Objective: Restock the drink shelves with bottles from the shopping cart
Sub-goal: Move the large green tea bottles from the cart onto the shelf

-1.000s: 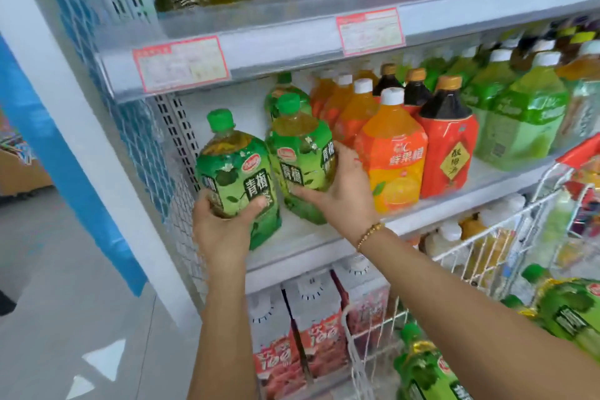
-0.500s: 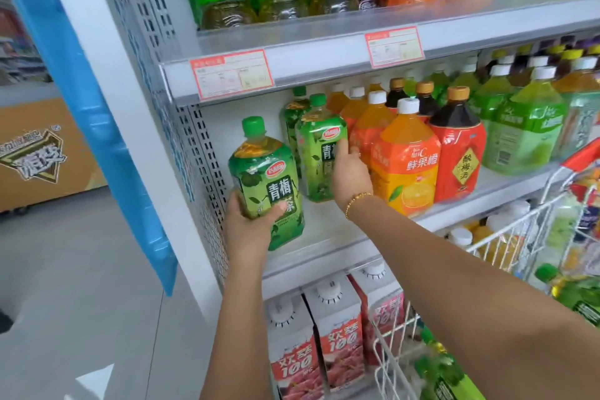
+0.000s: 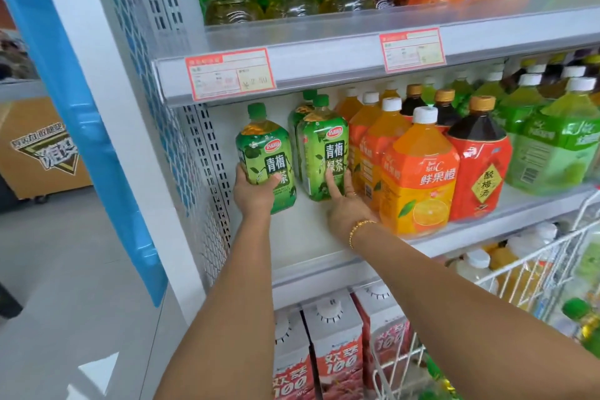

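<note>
Grips one green plum tea bottle (image 3: 264, 161) in the left hand (image 3: 255, 196) at the middle shelf (image 3: 305, 237) left end; steadies a second bottle (image 3: 324, 153), standing, with the right hand (image 3: 345, 208), fingers straight. Probably midway — more bottles (image 3: 582, 323) in the shopping cart (image 3: 532, 256).

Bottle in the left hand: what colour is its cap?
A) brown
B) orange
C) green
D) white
C: the cap on the bottle that the left hand holds is green, like its label.
</note>
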Demonstrator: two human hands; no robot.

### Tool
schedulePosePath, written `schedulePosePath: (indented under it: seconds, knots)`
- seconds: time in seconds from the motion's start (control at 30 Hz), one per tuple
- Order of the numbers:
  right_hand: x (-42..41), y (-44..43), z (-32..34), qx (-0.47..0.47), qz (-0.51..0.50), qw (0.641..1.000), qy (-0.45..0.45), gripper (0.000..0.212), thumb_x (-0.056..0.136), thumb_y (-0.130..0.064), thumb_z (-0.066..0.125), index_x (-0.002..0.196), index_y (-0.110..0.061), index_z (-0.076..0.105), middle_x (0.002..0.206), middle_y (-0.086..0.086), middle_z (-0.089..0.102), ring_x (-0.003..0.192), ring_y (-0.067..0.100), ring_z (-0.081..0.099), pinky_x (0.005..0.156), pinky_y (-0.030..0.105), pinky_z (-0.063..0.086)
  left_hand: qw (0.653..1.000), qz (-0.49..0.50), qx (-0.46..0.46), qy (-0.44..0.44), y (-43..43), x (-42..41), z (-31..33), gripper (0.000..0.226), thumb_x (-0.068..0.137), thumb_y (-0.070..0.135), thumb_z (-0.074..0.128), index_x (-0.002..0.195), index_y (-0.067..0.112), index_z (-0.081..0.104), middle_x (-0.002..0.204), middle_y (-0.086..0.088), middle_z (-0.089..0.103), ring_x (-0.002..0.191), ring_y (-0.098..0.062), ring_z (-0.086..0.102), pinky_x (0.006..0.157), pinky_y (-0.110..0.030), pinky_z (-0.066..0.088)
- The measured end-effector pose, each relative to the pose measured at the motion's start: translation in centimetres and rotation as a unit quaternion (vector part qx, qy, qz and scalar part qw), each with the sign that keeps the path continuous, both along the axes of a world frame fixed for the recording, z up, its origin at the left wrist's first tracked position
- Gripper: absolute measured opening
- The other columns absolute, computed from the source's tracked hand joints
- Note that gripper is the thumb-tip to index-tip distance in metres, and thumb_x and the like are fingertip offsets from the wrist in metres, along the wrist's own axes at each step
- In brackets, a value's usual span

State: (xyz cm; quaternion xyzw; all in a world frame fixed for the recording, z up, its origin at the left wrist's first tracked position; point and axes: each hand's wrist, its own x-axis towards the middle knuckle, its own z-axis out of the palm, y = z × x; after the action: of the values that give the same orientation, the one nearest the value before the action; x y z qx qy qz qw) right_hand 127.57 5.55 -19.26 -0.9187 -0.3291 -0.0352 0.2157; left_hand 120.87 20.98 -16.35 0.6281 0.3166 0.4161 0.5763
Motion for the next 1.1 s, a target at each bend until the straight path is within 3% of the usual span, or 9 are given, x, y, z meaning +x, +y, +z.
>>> schedulePosePath:
  seconds: [0.2, 0.47, 0.6, 0.7, 0.77, 0.83, 0.9, 1.0, 1.1]
  knots:
    - [1.8, 2.1, -2.3, -0.082, -0.029, 0.995, -0.039, 0.072, 0.087, -0.007, 0.034, 0.15, -0.014, -0.002, 0.154, 0.011, -0.024, 0.138, 0.026, 0.029, 0.1, 0.041, 0.04, 1.0, -0.014, -0.02, -0.019, 3.0, 5.1, -0.9, 0.068, 0.069, 0.012, 0.08, 0.129, 0.017, 0.049, 0.123, -0.004, 0.061, 0.109, -0.025, 0.06, 0.092, -0.05, 0.051]
    - [1.8, 2.7, -2.8, -0.07, -0.034, 0.995, -0.068, 0.076, 0.093, -0.022, 0.033, 0.145, -0.019, -0.023, 0.154, 0.013, -0.021, 0.134, 0.024, 0.036, 0.097, 0.036, 0.042, 1.0, -0.026, 0.001, -0.017, 4.3, 5.6, -1.8, 0.041, 0.078, 0.016, 0.075, 0.116, 0.017, 0.06, 0.101, 0.005, 0.065, 0.098, -0.018, 0.064, 0.09, -0.039, 0.053]
    - [0.6, 1.9, -1.2, -0.138, -0.036, 0.988, -0.058, 0.074, 0.096, -0.019, 0.033, 0.145, -0.02, -0.023, 0.152, 0.017, -0.024, 0.139, 0.026, 0.028, 0.1, 0.039, 0.039, 0.997, 0.029, 0.027, 0.069, 2.7, 5.0, -1.0, 0.031, 0.081, 0.025, 0.071, 0.104, 0.006, 0.063, 0.1, -0.005, 0.065, 0.095, -0.02, 0.063, 0.085, -0.03, 0.05]
    - [-1.8, 0.0, 1.0, -0.178, -0.037, 0.98, -0.083, 0.058, 0.099, -0.02, 0.029, 0.15, -0.011, 0.001, 0.157, 0.014, -0.006, 0.143, 0.037, 0.009, 0.114, 0.046, 0.021, 0.988, 0.039, 0.095, 0.114, -0.8, 1.4, 0.6, 0.02, 0.087, 0.021, 0.063, 0.085, 0.001, 0.063, 0.08, -0.011, 0.066, 0.081, -0.024, 0.063, 0.081, -0.033, 0.053]
    - [-4.0, -1.5, 2.9, -0.12, -0.011, 0.992, -0.04, 0.044, 0.099, -0.019, 0.034, 0.14, -0.003, 0.035, 0.149, 0.016, 0.031, 0.139, 0.036, 0.023, 0.109, 0.041, 0.029, 0.987, 0.031, 0.14, 0.071, -3.5, -1.6, 1.3, 0.025, 0.091, 0.024, 0.056, 0.081, 0.003, 0.065, 0.073, -0.015, 0.068, 0.066, -0.024, 0.064, 0.062, -0.029, 0.053]
    - [-6.8, -4.3, 5.0, -0.046, 0.031, 0.997, -0.062, 0.027, 0.095, -0.019, 0.042, 0.104, -0.004, 0.062, 0.113, 0.02, 0.061, 0.107, 0.033, 0.058, 0.081, 0.034, 0.046, 0.985, -0.004, 0.17, 0.004, -6.9, -4.5, 2.1, 0.038, 0.093, 0.031, 0.052, 0.064, 0.007, 0.058, 0.058, -0.014, 0.06, 0.049, -0.021, 0.056, 0.05, -0.023, 0.041]
    - [-9.6, -8.0, 6.9, -0.003, 0.033, 0.989, -0.143, 0.028, 0.093, -0.026, 0.045, 0.076, -0.008, 0.059, 0.086, 0.018, 0.066, 0.08, 0.033, 0.062, 0.064, 0.033, 0.042, 0.983, -0.054, 0.175, -0.033, -10.8, -6.5, 2.9, 0.046, 0.093, 0.031, 0.052, 0.054, 0.007, 0.049, 0.049, -0.014, 0.051, 0.043, -0.02, 0.047, 0.044, -0.02, 0.038]
    - [-12.3, -15.3, 9.7, 0.036, -0.021, 0.982, -0.183, 0.034, 0.093, -0.033, 0.048, 0.065, -0.013, 0.05, 0.067, 0.013, 0.057, 0.065, 0.03, 0.051, 0.058, 0.033, 0.038, 0.968, -0.182, 0.172, -0.016, -15.8, -7.8, 3.2, 0.046, 0.092, 0.03, 0.054, 0.051, 0.011, 0.048, 0.037, 0.002, 0.046, 0.035, -0.009, 0.043, 0.043, -0.019, 0.038]
    - [-12.5, -22.9, 10.7, -0.002, -0.117, 0.982, -0.152, 0.034, 0.092, -0.035, 0.05, 0.066, -0.013, 0.05, 0.066, 0.007, 0.051, 0.068, 0.026, 0.051, 0.06, 0.028, 0.032, 0.897, -0.398, 0.175, 0.079, -20.9, -7.7, 2.1, 0.035, 0.09, 0.029, 0.058, 0.057, 0.017, 0.055, 0.04, 0.006, 0.052, 0.04, -0.008, 0.053, 0.049, -0.024, 0.047]
